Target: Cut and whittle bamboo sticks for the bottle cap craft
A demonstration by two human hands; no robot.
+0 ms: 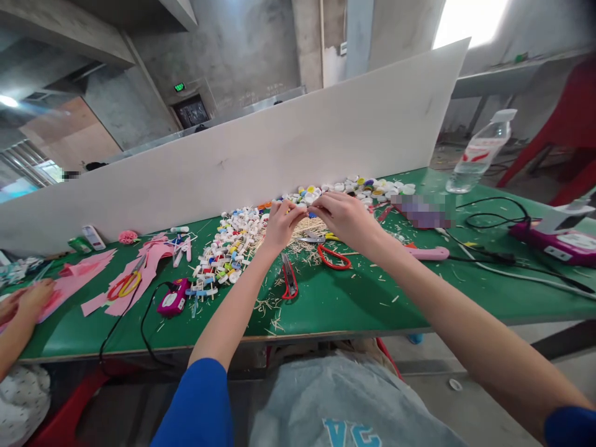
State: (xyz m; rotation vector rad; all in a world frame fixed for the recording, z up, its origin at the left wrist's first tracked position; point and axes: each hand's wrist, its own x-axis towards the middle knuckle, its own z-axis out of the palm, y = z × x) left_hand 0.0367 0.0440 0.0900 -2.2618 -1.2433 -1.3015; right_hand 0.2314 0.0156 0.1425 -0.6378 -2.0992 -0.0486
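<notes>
Over the middle of the green table, my left hand (pixel 281 225) and my right hand (pixel 347 217) meet with their fingertips pinched close together. Something small and whitish shows between them, too small and covered to name. Behind the fingers lie loose bottle caps (pixel 310 194), mostly white with some yellow. Below them is a heap of thin wooden sticks (pixel 316 226), with scissors (pixel 334 254) with red and yellow handles resting on it. A red utility knife (pixel 289 277) lies nearer me. Left of my left hand spreads a pile of small pieces made of caps and sticks (pixel 228 245).
A white partition (pixel 279 152) runs along the table's back. A purple power socket (pixel 174 298) with a cord, pink fabric (pixel 156 254) and another person's hands (pixel 32 298) are at left. At right are a water bottle (pixel 482 152), a pink-handled tool (pixel 428 253) and cables.
</notes>
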